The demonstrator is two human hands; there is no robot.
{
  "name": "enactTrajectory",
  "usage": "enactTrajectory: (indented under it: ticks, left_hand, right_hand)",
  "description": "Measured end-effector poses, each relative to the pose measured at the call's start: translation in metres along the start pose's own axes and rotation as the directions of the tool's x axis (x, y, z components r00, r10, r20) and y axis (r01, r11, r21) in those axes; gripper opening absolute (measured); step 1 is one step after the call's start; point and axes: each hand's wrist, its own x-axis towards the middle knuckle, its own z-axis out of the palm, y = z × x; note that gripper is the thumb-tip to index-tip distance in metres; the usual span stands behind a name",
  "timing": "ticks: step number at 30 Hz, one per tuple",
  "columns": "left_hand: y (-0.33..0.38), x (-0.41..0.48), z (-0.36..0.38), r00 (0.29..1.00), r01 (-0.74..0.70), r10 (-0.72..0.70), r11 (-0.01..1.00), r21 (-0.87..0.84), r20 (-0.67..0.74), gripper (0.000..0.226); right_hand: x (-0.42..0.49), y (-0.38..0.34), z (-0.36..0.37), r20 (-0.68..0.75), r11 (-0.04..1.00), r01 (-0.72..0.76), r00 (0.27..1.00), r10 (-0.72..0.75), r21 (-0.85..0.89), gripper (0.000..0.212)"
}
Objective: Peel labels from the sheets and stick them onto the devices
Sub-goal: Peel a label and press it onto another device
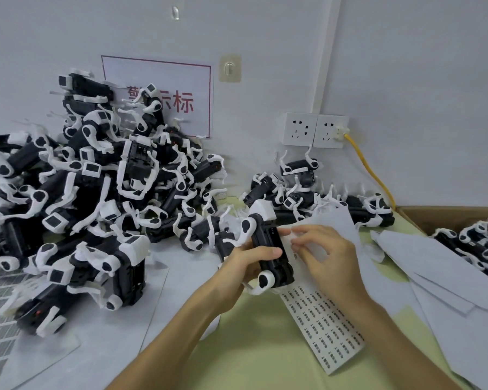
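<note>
Black device [268, 249] clamped mid-body in left hand [245, 266]: rigid, probably light, white clips [247, 226] look snappable. Over flimsy label sheet [324, 322], right hand [324, 257] curled; pinching or not, cannot tell. Peel from corners.

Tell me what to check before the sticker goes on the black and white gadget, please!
1. Device held firmly: the left hand grips the black-and-white device. Ok.
2. Label picked up: the right hand has its fingertips at the device's side, but a peeled label is too small to see. Cannot tell.
3. Sticking face showing: the device's black side faces up. Ok.
4. Labels left: the label sheet has many printed rows. Ok.
5. Room for finished ones: the cardboard box on the right already holds devices; spare room is out of view. Cannot tell.
</note>
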Motion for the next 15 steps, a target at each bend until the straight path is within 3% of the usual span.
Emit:
enactTrajectory:
  ticks: [6, 15]
  left_hand:
    - [0.0016, -0.0005, -0.0003, 1.000, -0.025, 0.025, 0.999, 0.035, -0.011, 0.060]
    - [-0.0006, -0.0009, -0.0004, 0.999, -0.046, 0.050, 0.979, 0.201, -0.012, 0.055]
  right_hand:
    - [0.0021, -0.0042, 0.0003, 0.013, 0.991, -0.063, 0.998, 0.062, 0.120, 0.022]
    - [0.0004, 0.0050, 0.0022, 0.020, 0.993, -0.023, 1.000, 0.021, 0.112, 0.012]
